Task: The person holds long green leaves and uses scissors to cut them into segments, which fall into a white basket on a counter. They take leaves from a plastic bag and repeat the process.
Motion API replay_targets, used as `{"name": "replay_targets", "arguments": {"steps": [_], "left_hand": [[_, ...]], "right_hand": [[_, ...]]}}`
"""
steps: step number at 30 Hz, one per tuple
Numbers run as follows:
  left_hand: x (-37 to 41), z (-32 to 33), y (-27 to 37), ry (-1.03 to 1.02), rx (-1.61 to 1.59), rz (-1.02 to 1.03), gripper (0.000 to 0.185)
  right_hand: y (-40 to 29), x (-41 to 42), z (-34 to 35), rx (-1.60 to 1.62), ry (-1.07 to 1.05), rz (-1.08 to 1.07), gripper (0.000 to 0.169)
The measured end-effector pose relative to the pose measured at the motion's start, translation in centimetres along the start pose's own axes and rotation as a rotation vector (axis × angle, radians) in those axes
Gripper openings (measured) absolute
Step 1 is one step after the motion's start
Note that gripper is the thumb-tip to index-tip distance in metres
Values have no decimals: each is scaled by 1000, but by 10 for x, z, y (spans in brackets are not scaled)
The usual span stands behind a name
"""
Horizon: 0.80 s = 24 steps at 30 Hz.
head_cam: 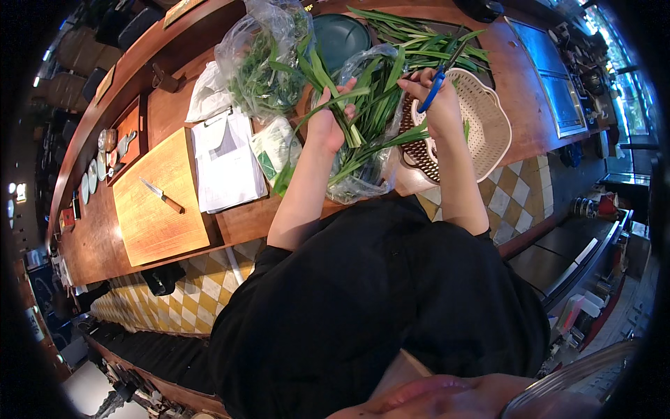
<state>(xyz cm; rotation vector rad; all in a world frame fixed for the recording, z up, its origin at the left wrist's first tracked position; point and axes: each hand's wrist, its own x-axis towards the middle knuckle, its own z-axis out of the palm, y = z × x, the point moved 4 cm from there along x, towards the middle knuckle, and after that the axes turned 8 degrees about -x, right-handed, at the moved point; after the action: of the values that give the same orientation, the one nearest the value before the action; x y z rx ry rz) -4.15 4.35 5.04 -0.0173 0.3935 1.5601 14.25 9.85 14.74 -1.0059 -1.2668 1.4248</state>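
Observation:
My left hand (pixel 328 118) is closed around a small bunch of long green leaves (pixel 318 73) with pale cut ends. In my right hand (pixel 437 99) are blue-handled scissors (pixel 434 90), their dark blades pointing up and away; its thumb and forefinger meet near a leaf tip. Between and below the hands, more long leaves (pixel 374 107) lie in a clear plastic bag (pixel 356 186). A cream perforated basket (pixel 497 125) stands right of the right wrist, beside or over a brown one (pixel 419 154). Cut green leaves (pixel 419 44) are heaped on a dark tray (pixel 489 78) behind.
Left of the bag are a bag of leafy herbs (pixel 272 73), a green-and-white packet (pixel 277 149), a clipboard with papers (pixel 230 162) and a wooden cutting board (pixel 157 209) bearing a knife (pixel 163 196). A dark round plate (pixel 340 41) lies behind. The wooden counter's edge (pixel 241 238) runs before me.

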Motion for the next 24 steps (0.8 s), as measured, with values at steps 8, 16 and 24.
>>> {"name": "replay_targets", "arguments": {"steps": [8, 16, 24], "left_hand": [[17, -54, -6, 97, -177, 10, 15], [-7, -33, -38, 184, 266, -200, 20], [-70, -5, -43, -18, 726, -445, 18]], "right_hand": [[15, 3, -55, 24, 276, -18, 29], [-34, 94, -147, 262, 506, -390, 20], [40, 137, -123, -450, 655, -347, 21]]}}
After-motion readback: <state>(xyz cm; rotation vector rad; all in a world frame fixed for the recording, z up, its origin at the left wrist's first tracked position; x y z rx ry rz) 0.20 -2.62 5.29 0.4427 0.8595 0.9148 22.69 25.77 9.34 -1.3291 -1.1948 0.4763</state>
